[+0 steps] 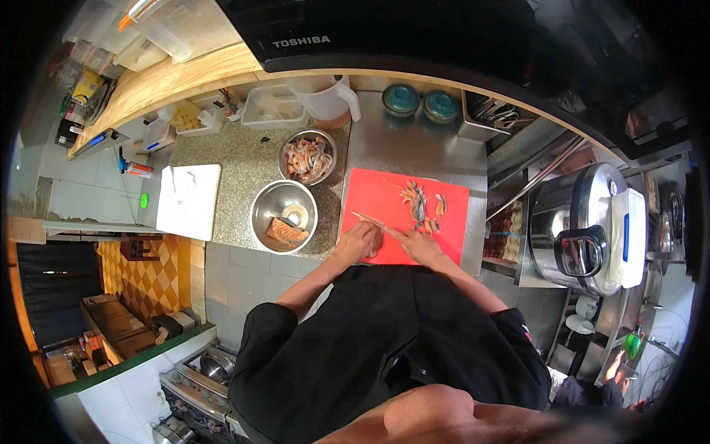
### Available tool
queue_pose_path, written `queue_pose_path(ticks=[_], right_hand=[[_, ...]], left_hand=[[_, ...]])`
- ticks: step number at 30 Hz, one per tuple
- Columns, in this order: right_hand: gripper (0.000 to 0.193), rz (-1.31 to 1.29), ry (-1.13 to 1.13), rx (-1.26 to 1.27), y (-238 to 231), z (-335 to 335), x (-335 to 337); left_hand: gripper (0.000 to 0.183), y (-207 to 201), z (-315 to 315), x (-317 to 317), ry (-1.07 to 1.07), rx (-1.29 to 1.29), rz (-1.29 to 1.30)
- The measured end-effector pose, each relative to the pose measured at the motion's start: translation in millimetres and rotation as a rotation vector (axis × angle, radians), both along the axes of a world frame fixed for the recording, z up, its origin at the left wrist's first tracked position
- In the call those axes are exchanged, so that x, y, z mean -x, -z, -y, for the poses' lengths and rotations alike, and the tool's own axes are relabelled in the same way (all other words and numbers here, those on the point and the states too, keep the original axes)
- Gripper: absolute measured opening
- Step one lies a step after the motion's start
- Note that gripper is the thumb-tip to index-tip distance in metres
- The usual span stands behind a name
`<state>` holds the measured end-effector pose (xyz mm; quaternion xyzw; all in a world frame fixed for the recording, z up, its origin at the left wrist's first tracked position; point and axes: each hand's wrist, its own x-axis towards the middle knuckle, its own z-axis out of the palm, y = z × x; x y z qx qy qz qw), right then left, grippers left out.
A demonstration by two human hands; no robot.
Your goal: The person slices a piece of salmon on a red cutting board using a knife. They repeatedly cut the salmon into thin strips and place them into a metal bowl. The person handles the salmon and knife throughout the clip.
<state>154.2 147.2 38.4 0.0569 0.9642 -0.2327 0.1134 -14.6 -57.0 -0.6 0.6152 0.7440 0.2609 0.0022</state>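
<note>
My right hand is closed round a knife at the right of the red cutting board. The knife's thin blade slants up to the left, passing just beyond my left fingers. My left hand lies curled near the board's left edge, its fingers pressed down; what is under them is mostly hidden. Strips of fish skin and orange flesh are heaped farther back on the board. Left of the board, a large steel bowl contains a salmon piece. Behind it, a smaller steel bowl is full of fish trimmings.
A white cutting board with a knife on it lies at the left. Along the back stand a plastic jug, a clear tub and two lidded teal pots. A large steel cooker is at the right. A black appliance overhangs the counter.
</note>
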Motion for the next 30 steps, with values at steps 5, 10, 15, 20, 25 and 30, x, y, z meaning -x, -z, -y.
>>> queue_pose_path(ticks=[5, 10, 15, 20, 25, 30], right_hand=[[0.071, 0.001, 0.011, 0.014, 6.2, 12.3, 19.7], [0.074, 0.076, 0.009, 0.016, -1.3, 10.6, 24.2], [0.076, 0.15, 0.047, 0.021, -10.2, -25.2, -71.7], [0.077, 0.271, 0.082, 0.014, -28.9, -32.9, -112.9], [0.074, 0.145, 0.062, 0.157, -17.6, -5.4, -68.7], [0.068, 0.052, 0.073, 0.13, 11.0, 11.9, -25.7]], left_hand=[[0.032, 7.7, 0.4, -0.7, -0.026, -0.027, 0.062], [0.033, 11.4, 3.2, -1.0, -0.027, -0.01, 0.042], [0.035, 3.8, 4.1, -3.1, -0.02, 0.031, 0.056], [0.035, 10.7, 14.6, -14.8, -0.052, -0.001, 0.097], [0.035, -5.0, 11.4, -18.4, -0.028, -0.023, 0.06], [0.035, -2.2, 14.7, -14.4, -0.014, 0.004, 0.119]])
